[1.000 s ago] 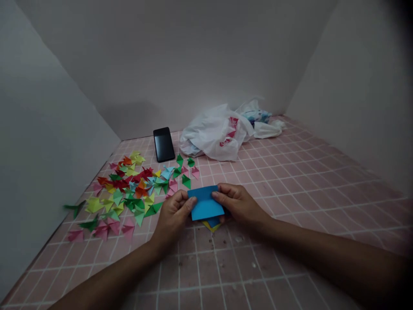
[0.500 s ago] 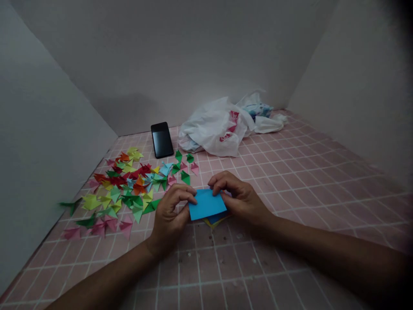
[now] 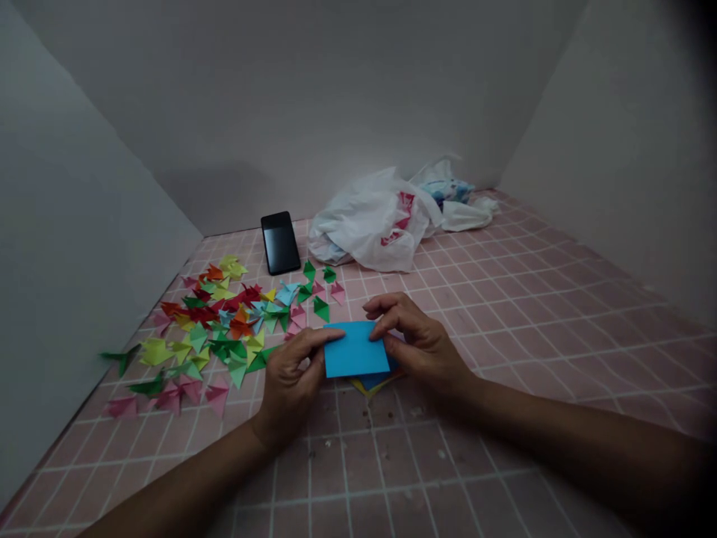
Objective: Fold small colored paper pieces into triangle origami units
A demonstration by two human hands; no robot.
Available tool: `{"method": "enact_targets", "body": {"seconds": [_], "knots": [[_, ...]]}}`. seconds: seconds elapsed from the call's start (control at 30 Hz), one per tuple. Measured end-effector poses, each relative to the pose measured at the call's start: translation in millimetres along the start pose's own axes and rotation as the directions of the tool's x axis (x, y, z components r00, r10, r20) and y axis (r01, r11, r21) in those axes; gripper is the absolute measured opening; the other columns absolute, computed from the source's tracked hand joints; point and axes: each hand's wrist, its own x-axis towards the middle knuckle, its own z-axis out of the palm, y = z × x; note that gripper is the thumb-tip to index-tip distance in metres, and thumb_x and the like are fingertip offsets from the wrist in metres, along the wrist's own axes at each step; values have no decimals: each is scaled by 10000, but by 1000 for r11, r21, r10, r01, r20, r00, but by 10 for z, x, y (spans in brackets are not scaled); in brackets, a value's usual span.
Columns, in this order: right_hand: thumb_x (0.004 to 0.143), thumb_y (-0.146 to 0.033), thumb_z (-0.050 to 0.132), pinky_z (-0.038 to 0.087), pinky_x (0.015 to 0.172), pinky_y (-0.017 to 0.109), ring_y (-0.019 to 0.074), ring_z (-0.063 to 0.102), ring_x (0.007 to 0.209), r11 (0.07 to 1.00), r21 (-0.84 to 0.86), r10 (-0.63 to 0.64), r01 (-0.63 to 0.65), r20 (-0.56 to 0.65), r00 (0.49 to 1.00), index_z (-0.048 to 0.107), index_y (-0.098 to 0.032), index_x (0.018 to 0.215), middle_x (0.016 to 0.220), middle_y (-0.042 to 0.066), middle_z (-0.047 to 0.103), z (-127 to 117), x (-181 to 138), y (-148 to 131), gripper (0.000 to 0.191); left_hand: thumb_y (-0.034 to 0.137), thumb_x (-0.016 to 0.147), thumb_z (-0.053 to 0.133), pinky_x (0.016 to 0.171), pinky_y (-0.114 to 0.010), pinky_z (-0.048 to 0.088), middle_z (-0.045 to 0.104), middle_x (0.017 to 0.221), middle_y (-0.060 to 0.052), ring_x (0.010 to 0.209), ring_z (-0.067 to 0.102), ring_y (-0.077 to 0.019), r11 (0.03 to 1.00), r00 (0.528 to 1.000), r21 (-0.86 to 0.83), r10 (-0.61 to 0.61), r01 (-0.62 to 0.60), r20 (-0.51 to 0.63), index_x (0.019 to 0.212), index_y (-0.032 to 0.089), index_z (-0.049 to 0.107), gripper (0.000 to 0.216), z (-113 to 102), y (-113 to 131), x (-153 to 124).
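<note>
A small blue sheet of paper (image 3: 357, 355) is held between my two hands, its front edge toward me. My left hand (image 3: 295, 377) pinches its left side, index finger lying along the top and thumb beneath. At the right side, my right hand (image 3: 420, 344) grips the sheet between thumb and fingertips, with the index finger lifted off. Below the sheet, darker blue and yellow papers (image 3: 367, 386) lie on the tiled-pattern surface, mostly hidden by the sheet and my right hand.
Many folded paper birds (image 3: 229, 348) in several colours spread to the left. Behind them lies a black phone (image 3: 281, 246). A crumpled white plastic bag (image 3: 373, 224) and a smaller bag bundle (image 3: 451, 194) rest near the back wall. Walls stand on both sides of the pink checked surface (image 3: 560, 314).
The blue sheet has shifted slightly left and away from me and turned straighter. My left index finger has stretched out along its top, and my right index finger has lifted.
</note>
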Motion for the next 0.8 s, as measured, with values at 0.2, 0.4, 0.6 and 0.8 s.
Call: {"method": "enact_targets", "body": {"seconds": [0.2, 0.4, 0.6, 0.8], "knots": [[832, -80, 584, 427, 998, 446, 219, 563, 1126, 1000, -11, 16, -16, -26, 1000, 648, -246, 819, 1140, 35, 576, 1, 5, 32, 179, 257, 825, 661, 720, -284, 516, 762, 915, -39, 835, 667, -207, 955, 965, -141, -262, 262, 24, 983, 247, 793, 207, -1, -22, -16], [820, -51, 554, 444, 965, 417, 209, 569, 1110, 1000, -20, 17, -17, -1, 1000, 636, -236, 793, 1120, 39, 584, 8, 8, 5, 204, 346, 839, 672, 687, -271, 509, 702, 872, -44, 758, 615, -168, 812, 895, -381, -428, 443, 129, 983, 208, 764, 220, 17, -94, -17], [839, -48, 538, 472, 946, 412, 216, 586, 1091, 985, -127, -109, 119, 83, 991, 635, -250, 891, 1113, 55, 597, 12, 4, -4, 230, 331, 672, 811, 516, -199, 415, 623, 721, -6, 588, 513, -106, 793, 873, -368, -466, 485, 145, 866, 176, 717, 266, 75, 59, 28], [869, -111, 553, 507, 873, 379, 214, 610, 1033, 945, -220, -224, 243, 108, 969, 666, -252, 930, 1097, 65, 611, 26, -4, -20, 192, 429, 772, 736, 516, -206, 442, 638, 700, -3, 566, 546, -112, 806, 874, -341, -458, 484, 159, 907, 185, 712, 279, 46, 35, 18]]}}
